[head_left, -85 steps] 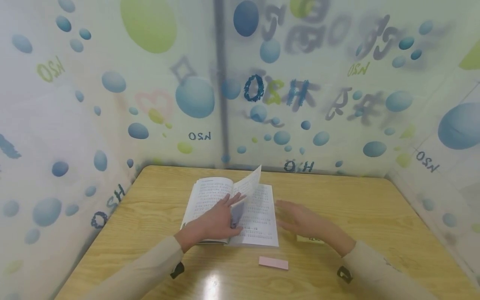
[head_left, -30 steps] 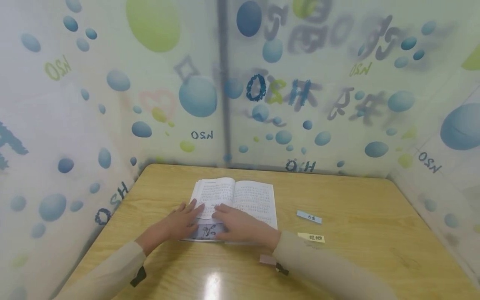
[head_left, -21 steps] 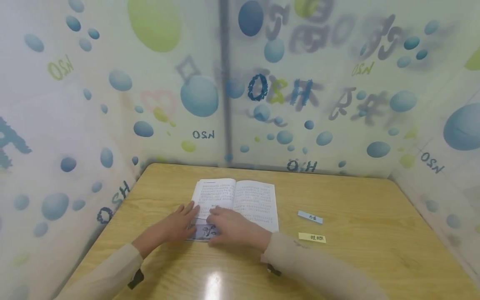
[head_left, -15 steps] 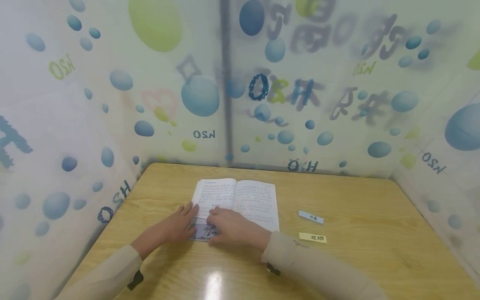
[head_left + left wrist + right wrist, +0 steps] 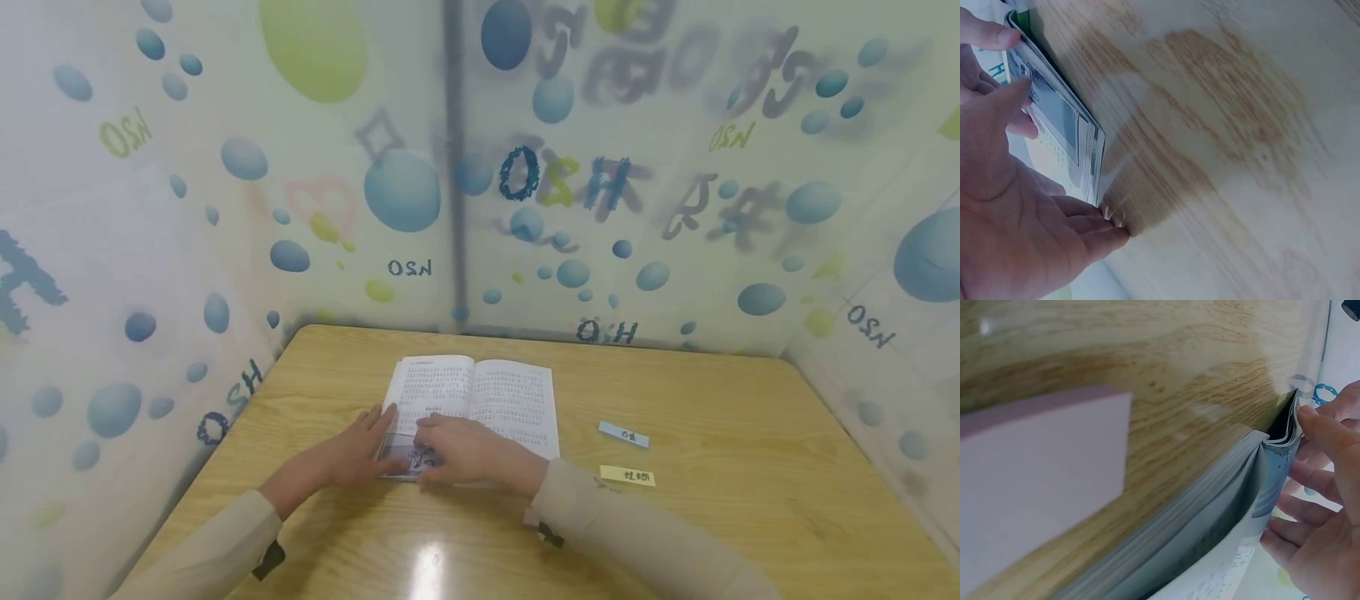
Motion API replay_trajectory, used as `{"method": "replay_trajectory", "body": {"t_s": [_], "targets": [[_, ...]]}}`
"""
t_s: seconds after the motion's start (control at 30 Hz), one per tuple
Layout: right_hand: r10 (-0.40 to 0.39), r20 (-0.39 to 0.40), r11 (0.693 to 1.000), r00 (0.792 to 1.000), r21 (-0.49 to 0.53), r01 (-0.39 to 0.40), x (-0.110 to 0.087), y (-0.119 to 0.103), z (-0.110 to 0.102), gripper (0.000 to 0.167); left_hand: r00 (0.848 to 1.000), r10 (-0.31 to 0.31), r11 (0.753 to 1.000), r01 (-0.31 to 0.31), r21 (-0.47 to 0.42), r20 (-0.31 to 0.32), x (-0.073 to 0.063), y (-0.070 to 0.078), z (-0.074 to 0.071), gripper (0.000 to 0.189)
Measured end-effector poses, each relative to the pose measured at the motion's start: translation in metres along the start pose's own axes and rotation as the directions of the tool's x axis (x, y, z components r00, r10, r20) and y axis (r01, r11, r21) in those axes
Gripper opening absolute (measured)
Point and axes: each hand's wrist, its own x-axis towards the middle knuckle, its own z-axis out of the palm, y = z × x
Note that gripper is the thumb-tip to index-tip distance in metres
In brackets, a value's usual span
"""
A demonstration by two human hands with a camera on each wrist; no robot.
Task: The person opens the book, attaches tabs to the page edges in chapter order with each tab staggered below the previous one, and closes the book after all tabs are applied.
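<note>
An open book (image 5: 513, 400) lies on the wooden table, with printed text on both pages and a grey-blue picture (image 5: 1063, 122) at the bottom of its left page. My left hand (image 5: 352, 450) rests along the book's left edge, its fingers extended and the thumb over the picture. Across the lower left page reaches my right hand (image 5: 468, 450), fingertips on the paper. In the right wrist view, that hand's thumb (image 5: 1310, 419) lies at the lower edge of the pages, and the other fingers are spread over the picture. The right forearm hides the book's lower right corner.
Right of the book lie a blue strip (image 5: 624, 434) and a yellow strip (image 5: 627, 476), both with handwriting. A pink block (image 5: 1047, 469) sits near the front, mostly covered by the right sleeve in the head view. Patterned curtains (image 5: 337, 208) enclose the table (image 5: 712, 400).
The page that stood raised near the middle now lies flat. My left hand has moved left to the book's edge; my right hand has come from the book's right side onto the left page.
</note>
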Motion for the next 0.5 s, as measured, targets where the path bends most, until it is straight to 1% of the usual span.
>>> {"method": "replay_trajectory", "body": {"t_s": [0.07,0.27,0.5], "targets": [[-0.008,-0.005,1.000,1.000,-0.001,0.008,-0.0009,-0.0005,-0.0005,0.044,1.000,-0.005,1.000,0.005,-0.007,0.005,-0.0006,-0.0013,0.0000,0.101],[-0.014,-0.019,1.000,1.000,0.017,0.014,-0.0032,-0.0020,-0.0009,0.037,1.000,0.014,1.000,-0.013,-0.010,0.015,-0.0008,-0.0038,0.0001,0.115],[-0.014,-0.028,0.999,1.000,0.028,0.015,-0.0046,-0.0009,0.0004,0.034,1.000,0.025,1.000,-0.025,-0.001,0.019,-0.0023,-0.0041,-0.0016,0.116]]}}
